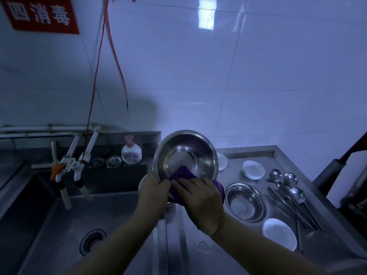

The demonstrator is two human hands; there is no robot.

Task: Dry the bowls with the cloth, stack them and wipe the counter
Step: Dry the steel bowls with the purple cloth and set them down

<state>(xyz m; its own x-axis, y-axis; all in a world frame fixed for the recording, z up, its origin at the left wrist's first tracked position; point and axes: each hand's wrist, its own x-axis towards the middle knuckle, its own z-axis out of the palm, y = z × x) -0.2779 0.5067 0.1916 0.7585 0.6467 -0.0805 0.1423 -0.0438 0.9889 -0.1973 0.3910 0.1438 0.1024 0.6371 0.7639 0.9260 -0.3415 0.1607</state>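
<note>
While the light is dim and bluish, the large steel bowl (184, 155) is plain enough: it is held up on edge above the near corner of the counter (258, 153), its hollow facing the person. Its lower rim is hidden behind both hands. The left hand (153, 192) grips that rim at the bowl's lower left, fingers curled behind it and out of sight. The right hand (200, 199) clutches the purple cloth (181, 173), pressing a fold of it against the inside of the bowl near the bottom; the rest of the cloth bunches under the palm and shows again at the hand's right side. Right of the bowl, on the counter, sits a smaller steel bowl (245, 201), with a white bowl (280, 234) nearer the person and two pale dishes (253, 169) farther back, one half covered by the held bowl. Ladles and tongs (292, 195) lie beyond these, toward the counter's right edge. Left of the bowl is the sink (83, 221), with white taps (67, 171) and a soap pump bottle (131, 152) on its back ledge. Something lies below the left hand, too dark to tell.
</note>
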